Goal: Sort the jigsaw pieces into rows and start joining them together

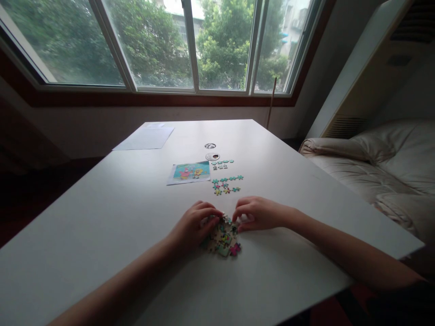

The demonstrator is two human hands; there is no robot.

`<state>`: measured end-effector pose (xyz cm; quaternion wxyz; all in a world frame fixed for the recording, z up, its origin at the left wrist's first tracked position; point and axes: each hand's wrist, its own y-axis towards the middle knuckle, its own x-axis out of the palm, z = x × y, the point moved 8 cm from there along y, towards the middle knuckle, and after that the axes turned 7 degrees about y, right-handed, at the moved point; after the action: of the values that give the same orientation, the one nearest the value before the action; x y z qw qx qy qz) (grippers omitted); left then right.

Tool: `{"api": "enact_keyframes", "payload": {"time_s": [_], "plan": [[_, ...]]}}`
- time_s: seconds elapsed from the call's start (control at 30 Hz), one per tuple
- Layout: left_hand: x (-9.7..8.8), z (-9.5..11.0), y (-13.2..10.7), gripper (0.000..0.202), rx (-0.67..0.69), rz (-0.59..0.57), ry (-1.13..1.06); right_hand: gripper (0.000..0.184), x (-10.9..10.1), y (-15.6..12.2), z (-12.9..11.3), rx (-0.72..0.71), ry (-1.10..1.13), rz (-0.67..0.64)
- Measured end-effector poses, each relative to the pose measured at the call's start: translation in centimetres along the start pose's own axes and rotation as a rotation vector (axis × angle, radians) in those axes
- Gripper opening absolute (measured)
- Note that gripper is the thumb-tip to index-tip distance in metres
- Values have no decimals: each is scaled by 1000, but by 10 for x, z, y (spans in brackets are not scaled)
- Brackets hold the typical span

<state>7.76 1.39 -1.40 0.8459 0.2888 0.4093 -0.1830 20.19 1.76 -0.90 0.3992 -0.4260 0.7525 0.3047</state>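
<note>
A small heap of jigsaw pieces [224, 238] lies between my two hands, some with coloured faces, others showing plain backs. My left hand [197, 222] rests at the heap's left side, fingers curled and thumb close to the index finger, pinching a piece at the upper edge. From the right, my right hand [257, 213] reaches in with bent fingers; thumb and fingertip close around a dark piece at the rim. Both pieces are partly hidden by fingertips. Beyond the hands, several separate jigsaw pieces [223, 180] lie in short rows.
A cartoon picture sheet [191, 172] lies left of the rows. Two round discs [212, 156] sit farther back. White papers [144, 137] are at the far left of the white table [112, 203]. A sofa [377, 158] stands at the right, windows ahead.
</note>
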Motion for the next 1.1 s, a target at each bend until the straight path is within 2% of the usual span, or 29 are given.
{"api": "enact_keyframes", "payload": {"time_s": [0.33, 0.6, 0.73, 0.8, 0.87, 1.0, 1.1], "plan": [[8, 13, 0, 26, 102, -99, 132, 25, -6, -1, -8, -90, -116, 27], [8, 20, -1, 22, 146, -131, 41, 24, -7, 0, -3, -48, -20, 90], [6, 23, 1, 20, 163, -139, -42, 24, -13, 0, 3, 18, 121, 181], [3, 22, 3, 19, 148, -102, -79, 25, -17, 0, 5, 59, 201, 242], [-1, 20, 6, 16, 111, -45, -98, 25, -22, 1, 7, 113, 257, 324], [-2, 19, 10, 12, 38, -4, -117, 24, -26, 0, 10, 218, 314, 504], [-5, 20, 12, 11, -22, 30, -153, 25, -23, 0, 10, 244, 339, 560]]}}
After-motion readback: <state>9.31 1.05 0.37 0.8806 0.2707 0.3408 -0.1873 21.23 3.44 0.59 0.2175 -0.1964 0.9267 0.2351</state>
